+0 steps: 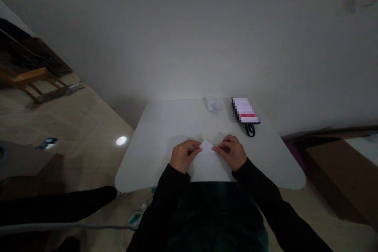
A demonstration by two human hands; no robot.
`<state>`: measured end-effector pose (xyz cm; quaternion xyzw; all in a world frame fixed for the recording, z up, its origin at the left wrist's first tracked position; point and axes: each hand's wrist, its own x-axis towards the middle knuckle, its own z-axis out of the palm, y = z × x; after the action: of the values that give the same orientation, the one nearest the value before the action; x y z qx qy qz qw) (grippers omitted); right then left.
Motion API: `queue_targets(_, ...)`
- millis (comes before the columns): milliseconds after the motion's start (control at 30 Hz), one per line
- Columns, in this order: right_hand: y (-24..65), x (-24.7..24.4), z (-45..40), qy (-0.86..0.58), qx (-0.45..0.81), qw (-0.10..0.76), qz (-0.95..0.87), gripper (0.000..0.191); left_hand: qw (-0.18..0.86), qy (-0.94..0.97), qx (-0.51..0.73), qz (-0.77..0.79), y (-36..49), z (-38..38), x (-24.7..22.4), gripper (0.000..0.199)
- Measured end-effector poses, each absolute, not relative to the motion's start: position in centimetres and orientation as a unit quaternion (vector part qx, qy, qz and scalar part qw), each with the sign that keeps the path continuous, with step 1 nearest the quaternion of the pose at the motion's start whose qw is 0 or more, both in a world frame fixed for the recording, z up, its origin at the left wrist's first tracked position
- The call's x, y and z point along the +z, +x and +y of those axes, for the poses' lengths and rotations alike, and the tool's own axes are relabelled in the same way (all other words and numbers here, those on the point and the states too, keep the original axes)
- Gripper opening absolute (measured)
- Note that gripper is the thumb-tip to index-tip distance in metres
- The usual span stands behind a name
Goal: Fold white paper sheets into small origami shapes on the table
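Observation:
A small piece of white paper (206, 147) with a pointed top is held between my two hands, just over the white table (165, 126). My left hand (185, 155) pinches its left edge between thumb and fingers. On the other side, my right hand (232, 151) pinches the right edge, thumb against index finger. Farther back on the table lies a small whitish, crumpled-looking object (214, 105); what it is made of is hard to tell in the dim light.
A phone (245, 110) with a lit screen and a black strap (249, 129) lies at the table's back right. Behind the table stands a grey wall (189, 39). Cardboard boxes (342, 169) are at the right, a wooden chair (32, 76) at the far left.

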<state>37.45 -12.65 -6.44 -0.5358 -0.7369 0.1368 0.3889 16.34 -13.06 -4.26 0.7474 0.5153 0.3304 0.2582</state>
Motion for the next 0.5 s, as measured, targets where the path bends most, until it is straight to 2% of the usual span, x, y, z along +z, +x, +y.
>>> queue_targets(300, 37.03, -6.84, -12.86, -0.558, 0.115, 0.374, -0.731, 0.024, 0.183, 0.785, 0.309, 0.505, 16.62, -13.62, -3.77, 0.016)
queue_targets(500, 36.82, -6.54, -13.1, -0.579, 0.103, 0.352, -0.728, 0.02, 0.107, 0.838, 0.281, 0.456, 17.0, -14.04, -3.77, 0.021)
